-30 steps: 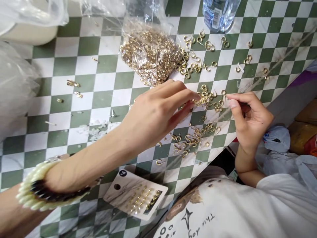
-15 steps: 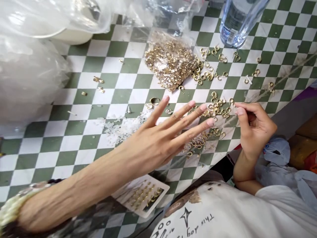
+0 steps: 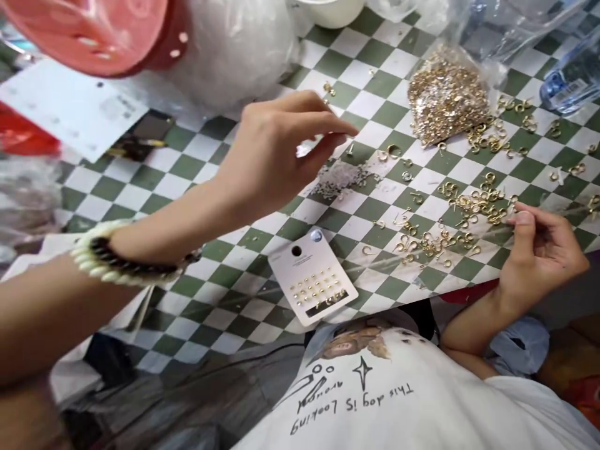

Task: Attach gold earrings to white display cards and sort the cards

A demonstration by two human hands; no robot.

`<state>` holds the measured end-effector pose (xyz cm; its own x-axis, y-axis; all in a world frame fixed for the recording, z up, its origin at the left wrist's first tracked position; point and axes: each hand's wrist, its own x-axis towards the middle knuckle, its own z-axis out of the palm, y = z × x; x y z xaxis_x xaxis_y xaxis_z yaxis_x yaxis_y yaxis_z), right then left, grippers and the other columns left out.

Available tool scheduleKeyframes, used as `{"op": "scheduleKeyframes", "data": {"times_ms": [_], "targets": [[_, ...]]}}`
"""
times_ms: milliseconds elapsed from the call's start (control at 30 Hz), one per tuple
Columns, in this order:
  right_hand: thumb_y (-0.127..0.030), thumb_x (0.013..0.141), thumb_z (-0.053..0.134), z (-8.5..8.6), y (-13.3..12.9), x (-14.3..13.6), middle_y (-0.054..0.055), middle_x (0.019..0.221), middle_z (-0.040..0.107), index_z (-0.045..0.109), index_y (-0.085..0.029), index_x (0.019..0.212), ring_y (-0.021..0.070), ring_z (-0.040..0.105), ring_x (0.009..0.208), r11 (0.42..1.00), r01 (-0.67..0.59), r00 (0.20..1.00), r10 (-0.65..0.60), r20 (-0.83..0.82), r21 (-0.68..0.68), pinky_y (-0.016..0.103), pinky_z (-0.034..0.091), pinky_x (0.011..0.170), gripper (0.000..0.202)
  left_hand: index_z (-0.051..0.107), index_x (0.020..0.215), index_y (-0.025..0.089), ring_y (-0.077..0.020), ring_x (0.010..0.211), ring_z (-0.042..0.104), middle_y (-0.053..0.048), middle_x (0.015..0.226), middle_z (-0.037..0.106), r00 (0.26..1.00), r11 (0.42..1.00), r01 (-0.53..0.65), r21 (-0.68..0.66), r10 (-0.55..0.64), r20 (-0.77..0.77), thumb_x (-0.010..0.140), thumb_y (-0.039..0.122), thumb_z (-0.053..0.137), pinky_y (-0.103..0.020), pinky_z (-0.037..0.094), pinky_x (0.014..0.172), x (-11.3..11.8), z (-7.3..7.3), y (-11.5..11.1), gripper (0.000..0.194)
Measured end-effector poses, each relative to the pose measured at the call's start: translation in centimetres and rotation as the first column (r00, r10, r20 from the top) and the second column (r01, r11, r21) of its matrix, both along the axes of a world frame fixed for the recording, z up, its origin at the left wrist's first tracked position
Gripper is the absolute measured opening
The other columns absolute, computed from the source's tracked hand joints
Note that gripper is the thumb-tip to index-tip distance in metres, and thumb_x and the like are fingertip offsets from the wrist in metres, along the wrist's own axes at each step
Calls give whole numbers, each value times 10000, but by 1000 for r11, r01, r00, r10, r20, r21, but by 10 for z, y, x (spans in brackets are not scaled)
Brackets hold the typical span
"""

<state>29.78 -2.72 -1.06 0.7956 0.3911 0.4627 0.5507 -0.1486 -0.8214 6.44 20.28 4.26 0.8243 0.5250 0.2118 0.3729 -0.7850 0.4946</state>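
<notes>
My right hand [image 3: 544, 244] pinches a small gold hoop earring [image 3: 514, 200] between thumb and index finger, at the table's near right side. More gold hoop earrings [image 3: 475, 203] lie loose beside it. My left hand [image 3: 285, 147], with a beaded bracelet on the wrist, hangs over the checked table. Its thumb and index fingertips come together; anything between them is too small to make out. Near those fingertips lies a heap of small clear earring backs [image 3: 340, 180]. A tiny metal stud [image 3: 350, 150] stands next to the heap.
A card of earrings [image 3: 323, 253] lies near the table's front edge. Behind are a clear bag of small gold pieces [image 3: 447, 97] and a plastic bottle [image 3: 569, 81]. Further left stand a white bowl [image 3: 335, 12], a bulky plastic bag [image 3: 234, 50] and a red basket [image 3: 164, 31].
My left hand has moved left from over the gold earrings, and its spread fingers have drawn together. The right hand keeps its pinch. The view has swung left, showing the red basket.
</notes>
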Motion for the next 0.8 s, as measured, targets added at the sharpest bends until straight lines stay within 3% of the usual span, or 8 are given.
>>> {"op": "scheduleKeyframes", "data": {"times_ms": [133,267,467,667,733,800], "targets": [[-160,854,716,1,1,2,63,781,764,823,-124,901,104,680,637,999,-29,1000,29,-2,27,202,523,622,122,738,1178,152,-204,971,640,-118,1148,713,993,999,13,-35,-17,-120,1025,255,568,-355,482,801,28,-3,-2,251],[-166,865,708,1,1,3,63,812,771,817,-129,903,108,679,640,999,-44,999,44,-11,25,220,538,645,122,735,1190,166,-249,995,605,-120,1158,694,954,1000,-25,-11,21,-299,916,315,746,-356,431,757,51,0,-4,313],[-116,832,723,0,0,5,61,786,764,836,-169,890,131,677,622,998,-62,998,62,9,19,235,522,606,138,764,1051,175,-143,812,579,-57,1035,727,970,993,70,-90,-89,-227,954,189,621,-304,449,745,44,-6,13,173],[-158,849,702,5,1,1,62,778,745,824,-155,887,136,676,638,1000,-31,999,31,13,0,246,512,614,127,720,1027,145,-124,768,526,-51,1028,706,940,967,236,-93,-252,-231,987,209,455,-270,440,711,39,-11,24,275],[-202,854,697,8,2,-7,52,761,725,815,-154,902,138,668,636,999,11,1000,-12,1,52,259,496,601,135,685,1073,142,-135,808,516,-70,1069,695,962,974,207,-92,-219,-162,1007,239,431,-275,445,732,38,-9,19,280],[-259,868,699,12,7,-21,33,760,701,802,-182,933,127,635,616,994,11,999,-6,-39,112,255,462,558,145,664,1072,151,-135,795,503,-78,1032,694,985,964,155,-214,-166,-36,1033,309,461,-283,457,723,36,-4,8,259]]}}
